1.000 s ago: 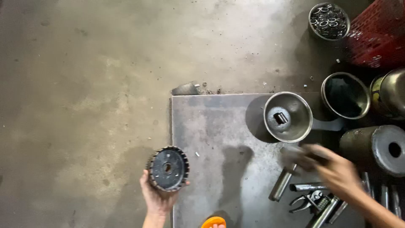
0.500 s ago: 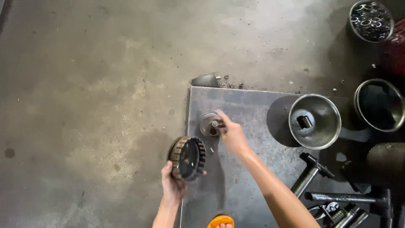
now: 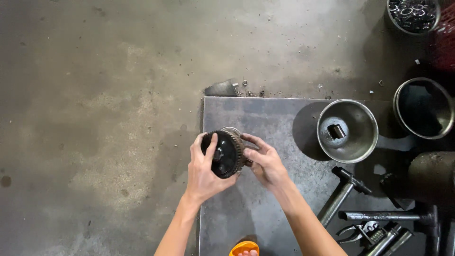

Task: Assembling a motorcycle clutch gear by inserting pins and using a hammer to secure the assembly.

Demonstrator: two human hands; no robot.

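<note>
Left hand curled round a dark toothed gear, steadying it above the steel plate | right hand pinched its far edge, seemingly pressing a metal part on.

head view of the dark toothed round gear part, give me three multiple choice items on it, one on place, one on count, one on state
1. Where is the dark toothed round metal gear part?
A. over the left edge of the grey metal plate
B. inside the silver metal bowl
C. lying on the bare concrete floor

2. How many hands grip it?
A. none
B. one
C. two

3. How is it held?
A. flat on the plate
B. raised, turned on edge
C. hanging from a hook

Answers:
1 A, it sits above the plate's left border, apart from the bowl.
2 C, the left hand wraps its left side and the right hand presses its right side.
3 B, its toothed rim faces the camera, clear of the plate.
</note>
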